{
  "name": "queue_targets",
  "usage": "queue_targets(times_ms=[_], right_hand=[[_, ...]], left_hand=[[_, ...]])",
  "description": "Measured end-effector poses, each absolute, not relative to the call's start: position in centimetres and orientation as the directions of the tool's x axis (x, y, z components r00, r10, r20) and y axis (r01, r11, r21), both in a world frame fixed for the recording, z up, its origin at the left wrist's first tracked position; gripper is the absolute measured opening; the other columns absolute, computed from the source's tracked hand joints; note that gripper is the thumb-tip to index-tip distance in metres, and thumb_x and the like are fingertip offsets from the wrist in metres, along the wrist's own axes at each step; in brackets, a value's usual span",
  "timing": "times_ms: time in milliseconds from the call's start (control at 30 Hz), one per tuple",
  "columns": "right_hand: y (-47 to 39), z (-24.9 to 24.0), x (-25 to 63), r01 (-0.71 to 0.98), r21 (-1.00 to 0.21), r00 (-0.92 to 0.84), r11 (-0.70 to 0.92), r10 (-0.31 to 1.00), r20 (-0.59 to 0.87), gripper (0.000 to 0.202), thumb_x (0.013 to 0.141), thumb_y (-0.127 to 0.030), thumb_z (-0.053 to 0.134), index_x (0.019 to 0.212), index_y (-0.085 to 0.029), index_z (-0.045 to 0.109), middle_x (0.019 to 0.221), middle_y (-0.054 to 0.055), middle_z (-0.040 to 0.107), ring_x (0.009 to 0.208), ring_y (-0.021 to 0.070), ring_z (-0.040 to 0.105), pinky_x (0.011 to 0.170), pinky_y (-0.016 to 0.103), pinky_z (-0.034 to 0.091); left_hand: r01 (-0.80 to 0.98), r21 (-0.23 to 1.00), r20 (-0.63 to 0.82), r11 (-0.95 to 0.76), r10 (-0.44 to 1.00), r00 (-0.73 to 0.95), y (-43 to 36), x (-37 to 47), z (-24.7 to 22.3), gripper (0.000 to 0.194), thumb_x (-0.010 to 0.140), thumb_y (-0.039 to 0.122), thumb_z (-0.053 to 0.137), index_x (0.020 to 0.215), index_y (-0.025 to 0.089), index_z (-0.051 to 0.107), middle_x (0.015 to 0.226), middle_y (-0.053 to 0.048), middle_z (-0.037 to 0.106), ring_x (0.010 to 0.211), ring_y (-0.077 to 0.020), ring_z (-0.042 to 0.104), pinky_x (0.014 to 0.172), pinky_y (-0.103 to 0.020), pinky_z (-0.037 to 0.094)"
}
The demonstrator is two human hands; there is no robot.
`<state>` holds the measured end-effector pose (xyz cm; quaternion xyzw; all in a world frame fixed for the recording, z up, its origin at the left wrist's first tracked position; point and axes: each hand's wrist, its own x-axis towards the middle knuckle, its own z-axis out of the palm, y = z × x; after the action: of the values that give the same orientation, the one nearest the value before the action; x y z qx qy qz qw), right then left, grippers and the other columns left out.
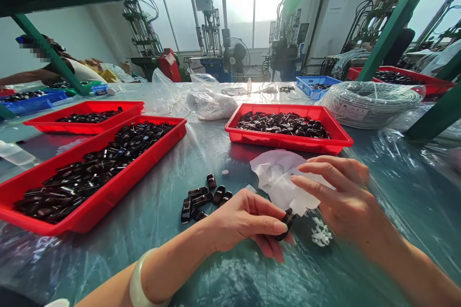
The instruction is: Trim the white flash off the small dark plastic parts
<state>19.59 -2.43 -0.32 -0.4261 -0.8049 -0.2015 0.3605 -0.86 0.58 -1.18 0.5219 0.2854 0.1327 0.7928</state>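
Note:
My left hand (248,223) is closed on a small glossy black plastic piece (286,224), pinched between thumb and fingers. My right hand (345,192) hovers just to the right with its fingers stretched out and apart; its thumb is hidden. Below and behind those fingers lies a crumpled white tissue-like sheet (275,177); whether they touch it I cannot tell. A small heap of white bits (321,232) sits on the table between my hands. Several loose black pieces (201,198) lie left of my left hand, near one single white bit (225,172).
Red trays of black pieces stand at left (158,141), far left (90,127) and centre (288,143). A wrapped coil of cable (370,105) and a blue tray (306,87) are at back right. Clear plastic bags (212,103) lie behind. Green posts (399,19) frame the table; a person (54,64) works far left.

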Motion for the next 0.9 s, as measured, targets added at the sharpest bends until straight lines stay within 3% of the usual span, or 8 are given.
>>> queue_targets(times_ms=[500, 900], right_hand=[[-2.92, -0.35, 19.25, 0.868, 0.064, -0.356, 0.492, 0.527, 0.772, 0.03, 0.082, 0.002, 0.047, 0.096, -0.022, 0.06, 0.095, 0.006, 0.066, 0.096, 0.0243, 0.057, 0.081, 0.045, 0.034], [-2.95, -0.37, 19.45, 0.855, 0.083, -0.383, 0.512, 0.516, 0.766, 0.04, 0.077, 0.009, 0.044, 0.095, -0.023, 0.06, 0.095, 0.006, 0.066, 0.097, 0.0236, 0.055, 0.081, 0.045, 0.033]], left_hand=[[0.054, 0.858, -0.32, 0.51, 0.45, 0.834, 0.56, -0.91, -1.28, 0.025, 0.077, 0.029, 0.062, 0.086, 0.007, 0.071, 0.082, -0.01, 0.07, 0.056, -0.0111, 0.065, 0.051, -0.016, 0.049], [0.031, 0.845, -0.31, 0.534, 0.441, 0.842, 0.66, -0.94, -1.48, 0.025, 0.077, 0.028, 0.062, 0.086, 0.006, 0.07, 0.081, -0.012, 0.07, 0.053, -0.0118, 0.065, 0.048, -0.016, 0.05]])
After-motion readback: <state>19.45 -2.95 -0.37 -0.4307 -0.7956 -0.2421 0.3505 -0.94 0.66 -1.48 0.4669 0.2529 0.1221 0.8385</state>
